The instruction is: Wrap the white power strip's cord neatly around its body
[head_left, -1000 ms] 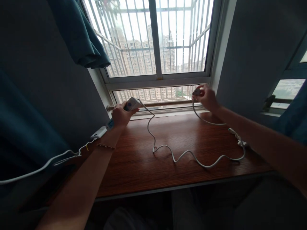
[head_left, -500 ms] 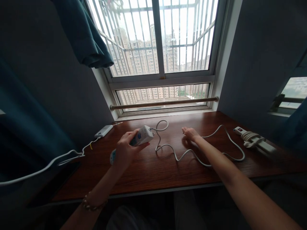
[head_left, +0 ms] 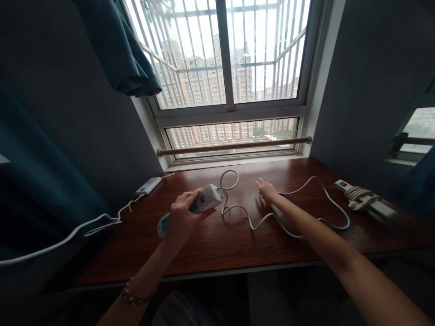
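Observation:
My left hand [head_left: 186, 209] is closed around a white power strip [head_left: 208, 199] with blue sockets, held tilted above the wooden desk. A white cord [head_left: 249, 222] leaves the strip's upper end, makes a loop and winds across the desk to the right. My right hand [head_left: 267, 191] is low over the desk, its fingers stretched out and slightly apart. The cord curves back to this hand from the right, and its end is hidden there. Whether the palm touches the cord I cannot tell.
Another white power strip [head_left: 369, 203], with its cord wound round it, lies at the desk's right side. A white box-shaped device [head_left: 148, 186] with a cable [head_left: 73, 232] sits at the left. Behind the desk [head_left: 217, 246] is a window with a horizontal rail [head_left: 234, 146].
My left hand and the power strip have shifted slightly right and down. My right hand has moved slightly left, and its fingers look more spread. The cord's shape is nearly the same.

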{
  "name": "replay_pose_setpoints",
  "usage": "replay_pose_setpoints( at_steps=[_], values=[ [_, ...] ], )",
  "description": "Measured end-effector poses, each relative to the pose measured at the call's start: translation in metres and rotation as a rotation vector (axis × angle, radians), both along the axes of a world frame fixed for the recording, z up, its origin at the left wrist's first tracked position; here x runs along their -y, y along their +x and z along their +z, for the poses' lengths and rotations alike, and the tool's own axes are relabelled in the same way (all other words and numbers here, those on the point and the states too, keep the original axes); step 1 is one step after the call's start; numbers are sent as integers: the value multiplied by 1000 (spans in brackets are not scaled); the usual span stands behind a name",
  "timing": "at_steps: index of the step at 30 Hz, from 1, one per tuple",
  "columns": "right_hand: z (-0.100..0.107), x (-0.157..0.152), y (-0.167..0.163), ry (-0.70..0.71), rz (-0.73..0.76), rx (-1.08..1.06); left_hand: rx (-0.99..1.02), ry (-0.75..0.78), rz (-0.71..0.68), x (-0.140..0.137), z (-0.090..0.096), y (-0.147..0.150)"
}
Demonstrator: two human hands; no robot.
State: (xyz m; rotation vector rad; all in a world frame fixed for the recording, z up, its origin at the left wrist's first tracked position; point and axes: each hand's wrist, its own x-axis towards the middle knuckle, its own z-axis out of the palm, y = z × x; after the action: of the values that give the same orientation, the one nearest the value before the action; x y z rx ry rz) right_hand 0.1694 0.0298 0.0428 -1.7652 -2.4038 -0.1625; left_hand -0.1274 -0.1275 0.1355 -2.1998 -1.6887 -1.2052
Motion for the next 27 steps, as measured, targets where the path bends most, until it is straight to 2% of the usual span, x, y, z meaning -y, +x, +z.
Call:
replay_pose_setpoints(
  at_steps=[3, 5, 7, 10, 13, 15, 17, 20, 22, 24, 27],
  values=[
    [7, 24, -17, -74, 121, -105, -26, 20, -21, 2, 0, 1],
    [8, 47, -25, -326, 267, -291, -54, 30, -21, 4, 0, 2],
    [9, 69, -30, -513, 345, -253, -85, 57, -16, 6, 0, 5],
    [12, 91, -28, -517, 330, -122, -138, 122, -23, 10, 1, 6],
    [19, 92, -13, -407, 353, 14, -184, 173, -60, 15, 1, 4],
    [22, 83, 4, -206, 320, 127, -199, 199, -101, 18, 1, 0],
    [20, 71, 25, -54, 195, 208, -197, 218, -150, 21, 3, -4],
    [16, 55, 49, 47, -41, 195, -194, 218, -232, 24, 6, -11],
    [18, 52, 51, 103, -64, 148, -222, 209, -283, 24, 8, -16],
    [28, 57, 39, 225, 105, 36, -278, 198, -329, 23, 11, -20],
    [54, 72, 0, 400, 540, -49, -376, 173, -388, 23, 17, -26]
  ],
)
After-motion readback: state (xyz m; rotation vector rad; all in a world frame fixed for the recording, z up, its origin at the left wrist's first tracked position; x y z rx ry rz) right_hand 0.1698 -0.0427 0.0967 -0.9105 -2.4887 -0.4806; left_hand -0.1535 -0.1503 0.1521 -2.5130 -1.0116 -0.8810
